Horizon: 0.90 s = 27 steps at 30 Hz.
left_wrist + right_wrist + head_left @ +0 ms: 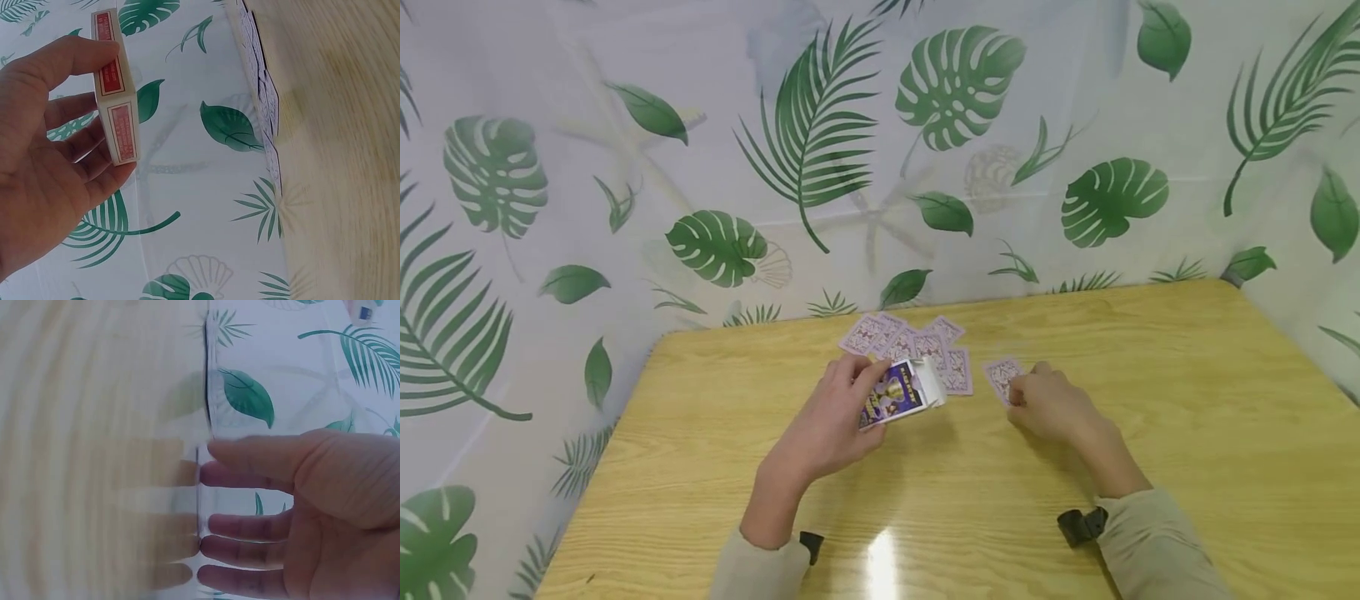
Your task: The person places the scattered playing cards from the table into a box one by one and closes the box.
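Observation:
My left hand (831,417) grips a playing card box (897,393) above the table, thumb on one edge and fingers on the other. The box has a purple and gold face, and its white end flap stands open toward the right. In the left wrist view, red and white narrow sides of the box (117,94) show. My right hand (1056,407) is down at the table, fingertips touching a single purple-patterned playing card (1002,375). In the right wrist view, the fingers (247,525) are nearly straight against that card, seen edge-on.
Several matching playing cards (928,348) lie overlapping, patterned sides up, near the back of the wooden table (1150,400), just beyond the box. A leaf-print cloth (850,192) hangs behind the table. Dark straps (1081,527) sit at the sleeves.

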Motion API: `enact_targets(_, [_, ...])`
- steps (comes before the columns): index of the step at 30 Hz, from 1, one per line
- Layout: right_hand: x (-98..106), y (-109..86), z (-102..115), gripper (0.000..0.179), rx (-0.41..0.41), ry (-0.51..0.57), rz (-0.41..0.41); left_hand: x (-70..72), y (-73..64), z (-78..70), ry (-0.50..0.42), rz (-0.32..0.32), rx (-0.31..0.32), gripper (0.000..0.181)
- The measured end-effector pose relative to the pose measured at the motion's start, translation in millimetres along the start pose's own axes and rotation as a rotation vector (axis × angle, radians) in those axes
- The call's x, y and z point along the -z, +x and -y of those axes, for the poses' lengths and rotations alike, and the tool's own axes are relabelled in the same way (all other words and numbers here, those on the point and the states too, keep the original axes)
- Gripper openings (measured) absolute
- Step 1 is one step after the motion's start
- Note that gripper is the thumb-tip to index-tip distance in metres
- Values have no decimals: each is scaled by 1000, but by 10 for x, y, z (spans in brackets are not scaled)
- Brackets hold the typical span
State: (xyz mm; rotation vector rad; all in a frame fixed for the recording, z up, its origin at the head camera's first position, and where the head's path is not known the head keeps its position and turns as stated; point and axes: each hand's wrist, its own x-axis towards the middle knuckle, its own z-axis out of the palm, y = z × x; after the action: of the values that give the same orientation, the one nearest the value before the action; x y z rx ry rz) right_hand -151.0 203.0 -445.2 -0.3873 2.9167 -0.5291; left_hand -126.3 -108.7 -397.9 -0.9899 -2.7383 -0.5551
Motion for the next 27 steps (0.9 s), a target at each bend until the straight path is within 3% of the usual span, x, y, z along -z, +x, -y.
enact_targets(4, [16, -29, 0, 22, -11, 13, -1, 5, 3, -1, 5, 7, -5, 68])
enact_targets(7, [24, -34, -21, 16, -13, 13, -7, 4, 5, -6, 8, 11, -10, 68])
enact_targets(11, [47, -36, -69, 40, -60, 33, 0, 3, 6, -11, 5, 13, -11, 68])
enact_targets(14, [74, -44, -130, 48, -111, 61, 27, 5, 7, -13, 1, 16, -7, 68])
enact_targets(19, [115, -58, -264, 48, -97, 143, 60, 12, 20, -15, -2, 16, -14, 67])
enact_targets(27, [141, 1, -331, 28, -19, 418, 22, 24, 44, -30, 5, 25, -11, 67])
